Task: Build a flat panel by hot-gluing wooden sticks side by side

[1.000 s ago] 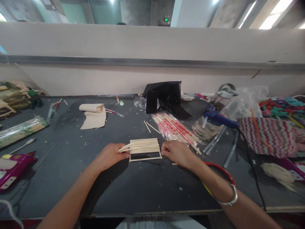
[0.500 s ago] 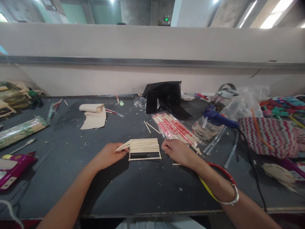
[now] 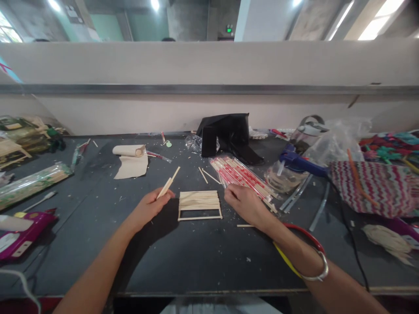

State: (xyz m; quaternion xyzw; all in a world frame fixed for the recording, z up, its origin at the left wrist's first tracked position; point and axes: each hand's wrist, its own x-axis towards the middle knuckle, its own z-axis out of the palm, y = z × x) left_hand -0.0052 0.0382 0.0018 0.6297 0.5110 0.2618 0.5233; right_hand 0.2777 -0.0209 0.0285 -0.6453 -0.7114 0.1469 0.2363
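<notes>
My left hand (image 3: 151, 208) is closed around a few pale wooden sticks (image 3: 167, 185), which point up and to the right. To the right of it, a small rectangular panel of sticks (image 3: 199, 201) lies flat on the dark table (image 3: 196, 257); an open slot shows between its rows and the front stick. My right hand (image 3: 244, 204) rests with curled fingers just right of the panel, near the plastic-wrapped red and pale sticks (image 3: 240, 174). Whatever its fingers may hold is hidden. Two loose sticks (image 3: 203, 175) lie behind the panel.
A blue glue gun (image 3: 303, 165) with a black cable and a striped knitted pouch (image 3: 366, 187) are at right. Behind stands a black bag (image 3: 229, 131). A cloth roll (image 3: 131, 161), packaged sticks (image 3: 36, 183) and a magenta device (image 3: 26, 233) lie left.
My left hand has moved slightly left, off the panel, and its sticks have swung upward. My right hand has shifted slightly upward beside the panel. The view has tilted a little.
</notes>
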